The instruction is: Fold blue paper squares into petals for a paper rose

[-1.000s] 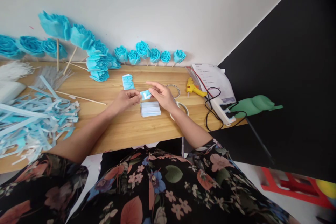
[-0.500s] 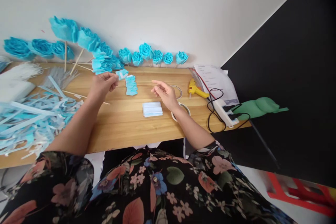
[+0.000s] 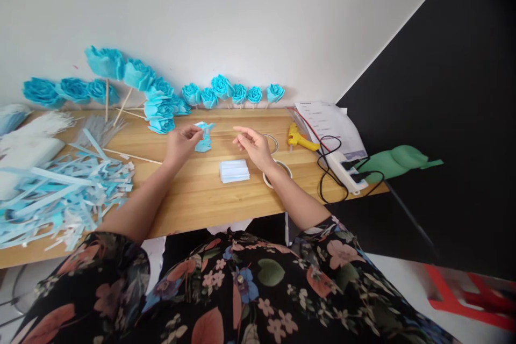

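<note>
My left hand (image 3: 186, 142) is closed in a pinch on a small blue piece (image 3: 207, 126) of thin sheet material. That piece hangs just over a small pile of blue pieces (image 3: 205, 143) with ragged edges, partly hiding it. My right hand (image 3: 255, 146) hovers above the table, its index finger stretched out and the others partly curled; nothing shows in it. Just below and left of that hand lies a neat stack of pale bluish-white rectangles (image 3: 234, 171). A roll of tape (image 3: 287, 173) lies beneath my right wrist, and another ring-shaped roll (image 3: 276, 143) is behind it.
Blue flowers on sticks (image 3: 221, 86) line the wall. Cut blue and white strips (image 3: 76, 188) are heaped at left beside a thin stick (image 3: 137, 156). To the right are a yellow glue gun (image 3: 301, 138), papers (image 3: 334, 126), a power strip (image 3: 342, 172) with black cables, and a green object (image 3: 399, 161).
My left hand has moved right, bringing the blue piece from beside the small pile to over it. My right hand stays nearly in place. The view has shifted slightly.
</note>
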Demonstrator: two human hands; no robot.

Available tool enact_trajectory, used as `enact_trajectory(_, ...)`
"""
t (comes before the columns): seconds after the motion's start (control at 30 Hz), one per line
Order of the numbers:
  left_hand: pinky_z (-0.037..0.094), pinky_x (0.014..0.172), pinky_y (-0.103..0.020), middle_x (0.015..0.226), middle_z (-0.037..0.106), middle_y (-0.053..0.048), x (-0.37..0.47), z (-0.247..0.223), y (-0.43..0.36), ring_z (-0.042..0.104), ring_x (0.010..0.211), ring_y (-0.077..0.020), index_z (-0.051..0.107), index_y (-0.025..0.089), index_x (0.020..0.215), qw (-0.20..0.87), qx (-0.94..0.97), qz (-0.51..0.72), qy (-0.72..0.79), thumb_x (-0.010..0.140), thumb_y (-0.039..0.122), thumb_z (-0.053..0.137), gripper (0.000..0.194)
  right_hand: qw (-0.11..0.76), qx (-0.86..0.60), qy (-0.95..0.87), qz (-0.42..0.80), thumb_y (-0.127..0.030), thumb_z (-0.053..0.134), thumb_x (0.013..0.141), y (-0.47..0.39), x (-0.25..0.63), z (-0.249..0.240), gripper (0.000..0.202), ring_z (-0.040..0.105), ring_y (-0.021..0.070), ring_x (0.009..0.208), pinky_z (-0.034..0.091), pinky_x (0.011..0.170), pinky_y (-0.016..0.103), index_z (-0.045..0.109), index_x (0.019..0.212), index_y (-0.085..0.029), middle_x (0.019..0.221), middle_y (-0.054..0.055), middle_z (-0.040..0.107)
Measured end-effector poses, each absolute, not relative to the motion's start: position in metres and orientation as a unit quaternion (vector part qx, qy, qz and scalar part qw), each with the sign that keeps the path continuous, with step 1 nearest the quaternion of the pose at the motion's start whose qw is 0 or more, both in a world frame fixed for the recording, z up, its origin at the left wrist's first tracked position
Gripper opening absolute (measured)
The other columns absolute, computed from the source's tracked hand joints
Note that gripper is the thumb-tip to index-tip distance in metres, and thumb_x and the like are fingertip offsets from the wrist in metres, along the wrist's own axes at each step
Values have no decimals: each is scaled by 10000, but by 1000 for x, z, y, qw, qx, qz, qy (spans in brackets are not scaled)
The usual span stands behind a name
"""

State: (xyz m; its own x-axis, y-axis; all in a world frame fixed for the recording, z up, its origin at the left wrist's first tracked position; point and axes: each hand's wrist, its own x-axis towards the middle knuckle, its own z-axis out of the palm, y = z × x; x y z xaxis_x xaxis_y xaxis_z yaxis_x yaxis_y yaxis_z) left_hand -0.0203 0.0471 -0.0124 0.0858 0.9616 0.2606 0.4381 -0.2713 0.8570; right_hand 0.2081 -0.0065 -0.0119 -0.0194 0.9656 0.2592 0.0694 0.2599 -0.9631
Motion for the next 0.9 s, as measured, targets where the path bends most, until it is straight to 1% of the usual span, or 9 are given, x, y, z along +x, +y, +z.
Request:
enact_trajectory(0.1, 504, 807, -333, 929, 777, -91, -11, -13, 48, 670, 783, -206, 770, 163, 969, 186, 789, 356, 465, 847, 289, 560, 274, 542, -450, -575, 415, -406, 619, 889, -5, 209, -13, 359, 567, 85, 625, 501, 620, 226, 693, 1173, -199, 824, 6, 730)
enact_trajectory(0.17, 501, 858, -360, 974, 781, -108, -17, -12, 50, 676, 820, -224, 775, 152, 1048, 148, 826, 317, 442, 866, 288, 531, 333, 549, -453, -569, 411, -418, 624, 882, -3, 209, -14, 364, 557, 83, 610, 499, 614, 228, 692, 1166, -200, 820, 3, 729)
enact_trajectory(0.3, 511, 802, -345, 963, 785, -105, -45, -2, 55, 686, 831, -236, 780, 157, 1070, 118, 807, 304, 492, 877, 327, 530, 358, 559, -454, -569, 398, -444, 621, 881, -2, 210, -14, 369, 548, 82, 599, 496, 608, 229, 691, 1151, -202, 803, -4, 724)
enact_trajectory(0.43, 514, 776, -339, 1015, 785, -96, -61, 16, 55, 706, 866, -248, 777, 182, 1065, 120, 810, 242, 520, 878, 351, 558, 334, 563, -449, -572, 394, -478, 623, 883, -3, 211, -13, 387, 554, 88, 605, 498, 609, 234, 690, 1145, -201, 797, -2, 721)
enact_trajectory(0.6, 505, 854, -355, 1128, 763, -100, -52, 22, 48, 698, 1025, -290, 752, 203, 1128, 88, 867, 93, 481, 852, 291, 609, 323, 588, -454, -555, 375, -483, 627, 882, 0, 214, -11, 381, 545, 95, 609, 493, 615, 242, 690, 1136, -205, 799, 6, 720)
enact_trajectory(0.67, 491, 893, -362, 1183, 742, -114, -49, 18, 47, 675, 1096, -307, 724, 198, 1188, 57, 884, 54, 461, 859, 289, 605, 361, 597, -454, -549, 369, -483, 624, 882, 1, 216, -10, 376, 541, 96, 610, 489, 612, 243, 691, 1131, -209, 805, 7, 718)
enact_trajectory(0.73, 479, 911, -360, 1196, 734, -122, -47, 13, 47, 662, 1117, -308, 704, 197, 1216, 29, 889, 37, 455, 869, 292, 592, 377, 604, -450, -546, 366, -483, 621, 881, 2, 217, -10, 374, 541, 95, 611, 488, 612, 242, 691, 1129, -211, 805, 6, 718)
enact_trajectory(0.8, 471, 907, -352, 1155, 745, -121, -46, 9, 47, 668, 1091, -301, 709, 201, 1187, 17, 888, 35, 459, 875, 297, 579, 351, 603, -450, -549, 364, -487, 618, 883, 1, 217, -9, 379, 543, 93, 613, 489, 616, 241, 689, 1132, -210, 803, 4, 717)
enact_trajectory(0.9, 469, 879, -365, 1062, 762, -134, -42, 4, 46, 683, 1026, -307, 744, 195, 1056, 12, 880, 49, 473, 885, 288, 546, 278, 598, -452, -554, 362, -492, 613, 888, 0, 217, -7, 383, 546, 91, 612, 489, 617, 243, 684, 1133, -207, 801, 2, 714)
